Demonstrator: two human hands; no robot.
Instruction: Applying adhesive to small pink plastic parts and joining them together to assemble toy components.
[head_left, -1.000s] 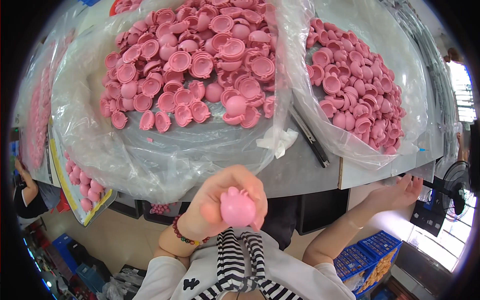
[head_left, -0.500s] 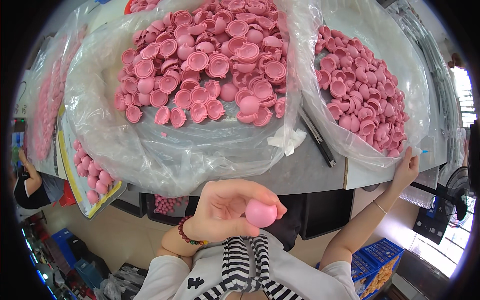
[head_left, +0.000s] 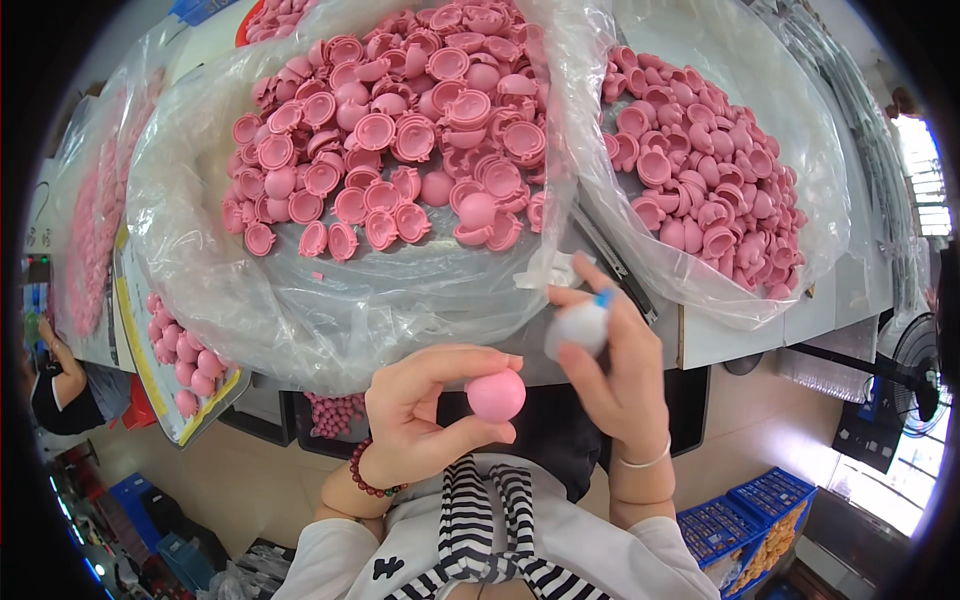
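Between the thumb and fingers of my left hand (head_left: 408, 408) is a smooth pink ball (head_left: 497, 397), held in front of the table edge. My right hand (head_left: 628, 378) is closed round a small whitish squeeze bottle (head_left: 578, 332) with a blue tip, just right of the ball and apart from it. The bottle is slightly blurred. Beyond my hands, pink half shells (head_left: 382, 195) lie heaped on a clear plastic bag (head_left: 420, 300). A second heap of pink pieces (head_left: 715, 190) lies in another bag on the right.
A crumpled white tissue (head_left: 545, 272) and a black utility knife (head_left: 622, 270) lie between the bags. At left, pink balls (head_left: 186, 350) sit on a yellow-edged tray (head_left: 205, 415). Below the table are a dark bin (head_left: 297, 415) and blue crates (head_left: 715, 530). Another person's arm (head_left: 65, 362) shows far left.
My right hand has come from the table's far right to beside the ball, now with the squeeze bottle in it. My left hand has moved slightly left and up, still holding the ball.
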